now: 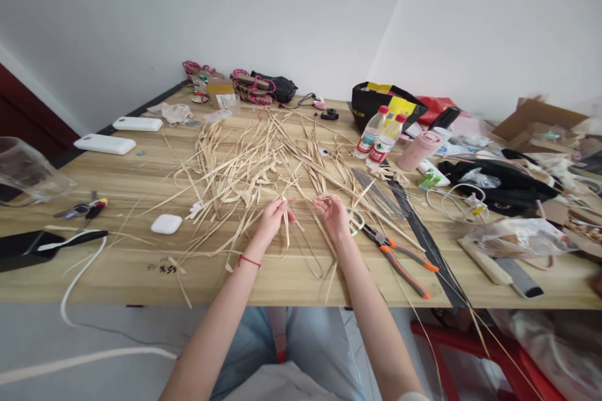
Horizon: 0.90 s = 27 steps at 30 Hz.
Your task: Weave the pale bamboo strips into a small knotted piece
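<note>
Both forearms reach out from the near edge of the table [117,276], and I note the left hand [271,220] pinching a pale straw strip [286,225] between thumb and fingertips, the strip hanging down toward the tabletop. Close beside it, the right hand [333,216] has its fingers curled on another thin strand; I cannot tell how firmly it is closed. The two hands sit near each other but not touching, held low over the wood, which I judge steadies such fine material. Just behind them spreads the loose straw pile [244,163], within easy reach. Orange-handled pliers [399,257] lie just right of the right hand. A white earbud case [166,223] rests to the left, two bottles [379,136] farther back.
</note>
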Motion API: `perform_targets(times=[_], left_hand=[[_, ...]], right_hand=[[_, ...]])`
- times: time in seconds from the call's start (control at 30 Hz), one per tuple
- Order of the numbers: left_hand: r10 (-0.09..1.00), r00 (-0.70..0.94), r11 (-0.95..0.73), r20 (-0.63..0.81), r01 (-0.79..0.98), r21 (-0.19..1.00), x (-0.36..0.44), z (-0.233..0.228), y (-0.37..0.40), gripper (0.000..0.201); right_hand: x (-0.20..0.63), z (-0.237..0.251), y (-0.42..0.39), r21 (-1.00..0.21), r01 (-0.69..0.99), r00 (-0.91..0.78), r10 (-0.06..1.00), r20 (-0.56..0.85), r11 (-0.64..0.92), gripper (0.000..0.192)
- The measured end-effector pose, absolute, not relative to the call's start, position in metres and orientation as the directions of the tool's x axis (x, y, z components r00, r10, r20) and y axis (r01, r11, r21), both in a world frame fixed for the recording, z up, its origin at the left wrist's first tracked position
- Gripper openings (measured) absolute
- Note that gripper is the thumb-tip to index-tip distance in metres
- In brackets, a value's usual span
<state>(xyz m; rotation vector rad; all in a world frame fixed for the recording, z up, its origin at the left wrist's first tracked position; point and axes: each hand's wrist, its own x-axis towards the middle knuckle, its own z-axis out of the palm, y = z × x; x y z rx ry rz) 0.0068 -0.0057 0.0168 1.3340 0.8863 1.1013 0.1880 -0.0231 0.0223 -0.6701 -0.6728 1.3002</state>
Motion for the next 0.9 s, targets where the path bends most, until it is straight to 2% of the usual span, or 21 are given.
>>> perform_targets(times=[0.1,0.23,0.37,0.5,0.63,0.77,0.9], left_hand=[[0.954,0.286,-0.060,0.086,-0.097,0.993,0.007,0.021,-0.007,0.038],[0.973,0.229,-0.011,0.040,-0.128,0.992,0.007,0.024,-0.008,0.036],[0.989,0.143,-0.029,0.047,-0.122,0.992,0.007,0.023,-0.006,0.028],[0.977,0.203,-0.058,0.070,-0.061,0.996,0.007,0.020,-0.006,0.029],[0.961,0.251,-0.114,0.112,-0.008,0.993,0.006,0.021,-0.008,0.030],[0.944,0.251,-0.238,0.215,0.067,0.969,0.005,0.024,-0.011,0.030],[0.926,0.305,-0.243,0.223,0.029,0.970,0.006,0.023,-0.010,0.026]], right_hand=[[0.190,0.024,-0.024,-0.802,-0.583,0.136,0.989,0.065,0.133,0.019],[0.186,0.023,-0.028,-0.878,-0.475,-0.006,0.998,0.063,0.052,0.023],[0.181,0.021,-0.030,-0.920,-0.391,-0.111,0.992,0.057,0.009,0.024],[0.179,0.023,-0.032,-0.947,-0.319,-0.092,0.993,0.074,0.041,0.026],[0.180,0.029,-0.034,-0.930,-0.358,-0.091,0.988,0.125,0.085,0.036],[0.179,0.030,-0.035,-0.914,-0.403,-0.281,0.957,0.066,-0.056,0.054],[0.172,0.022,-0.035,-0.969,-0.248,-0.217,0.976,0.033,-0.023,0.030]])
